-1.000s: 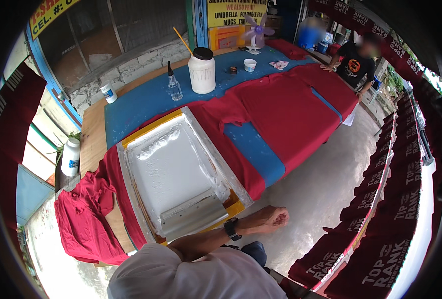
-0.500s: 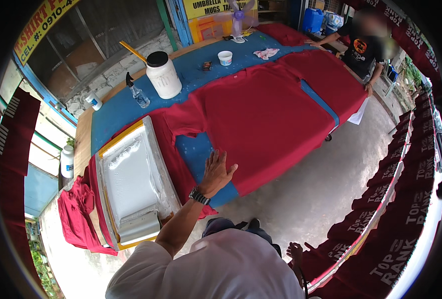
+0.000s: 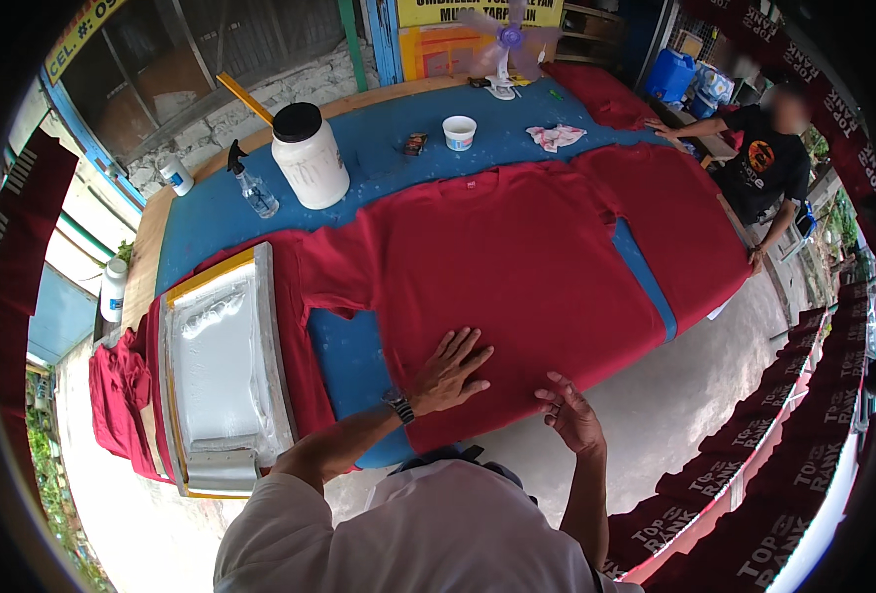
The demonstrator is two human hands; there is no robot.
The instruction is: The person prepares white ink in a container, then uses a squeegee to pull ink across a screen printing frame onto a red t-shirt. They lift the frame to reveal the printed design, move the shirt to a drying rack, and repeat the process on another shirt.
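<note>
I see a yellow sign (image 3: 478, 12) w/ dark print far beyond the fingers, white lidded jar (image 3: 309, 156) up-left. Red shirt (image 3: 497, 267) lies flat on blue surface (image 3: 211, 222); left hand (image 3: 448, 371) fingers spread, pressing its near hem. Right hand (image 3: 571, 415) just beside, fingers loosely open, off the edge.

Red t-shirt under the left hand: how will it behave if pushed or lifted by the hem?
The red t-shirt is probably floppy: it lies flat on the blue table with soft folds at the sleeve. Pushed, it would likely bunch rather than slide whole, since the left hand presses flat on it. Lifted by the hem near the right hand, it would likely drape.
</note>
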